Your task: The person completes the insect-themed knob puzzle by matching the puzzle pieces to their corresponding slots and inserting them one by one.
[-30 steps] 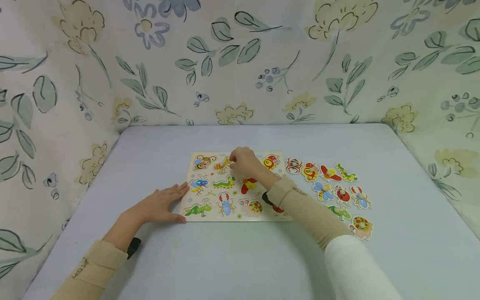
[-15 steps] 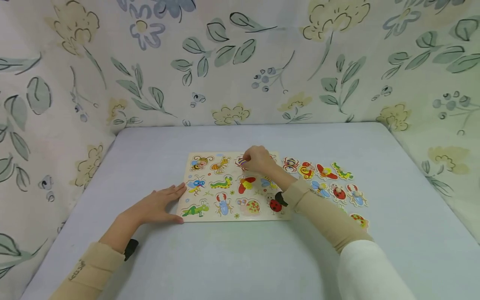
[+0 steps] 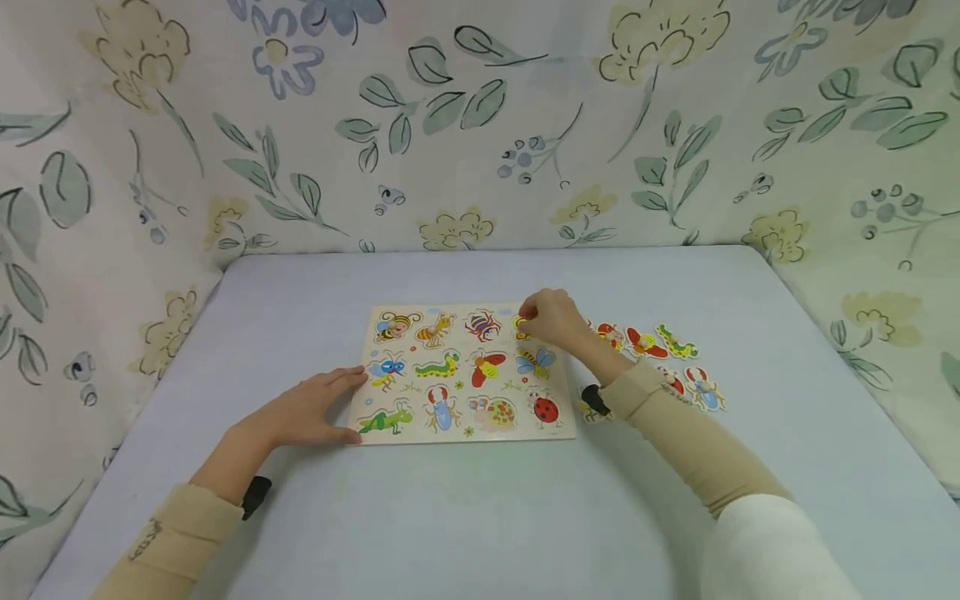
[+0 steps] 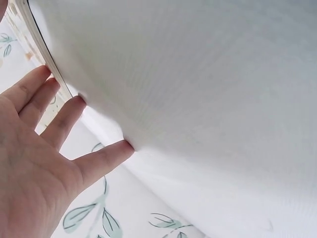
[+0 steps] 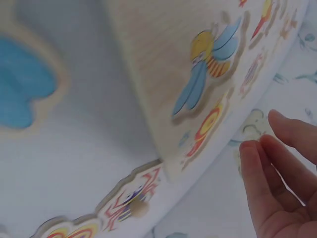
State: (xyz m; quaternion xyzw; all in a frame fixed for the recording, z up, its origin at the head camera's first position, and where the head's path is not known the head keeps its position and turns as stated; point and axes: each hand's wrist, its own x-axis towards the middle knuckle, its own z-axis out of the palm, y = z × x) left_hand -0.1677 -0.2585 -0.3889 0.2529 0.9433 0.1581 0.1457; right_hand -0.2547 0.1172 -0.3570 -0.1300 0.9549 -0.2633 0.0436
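A wooden peg puzzle board [image 3: 450, 441] printed with bright insects lies on the table. My left hand [image 3: 311, 410] lies at its left edge, fingers spread and fairly straight, fingertips touching the edge in the left wrist view. My right hand [image 3: 558, 319] hovers by the board's top right corner, over the snail picture. In the right wrist view its thumb and fingers [image 5: 251, 153] stand apart with nothing between them. A bee piece [image 3: 394, 327] sits in the board's top left spot. Below the right hand in that wrist view lies a spider piece [image 5: 131, 206] with a wooden knob.
Loose insect pieces lie right of the board, among them a red-winged one [image 3: 647, 342], a caterpillar [image 3: 677, 341] and a stag beetle [image 3: 704, 389]. My right forearm covers several others. Floral cloth [image 3: 465, 125] hangs behind the table [image 3: 450, 517].
My right hand has moved right along the board's top row, from the second picture past the spider to the snail picture. The left hand keeps its place at the board's edge.
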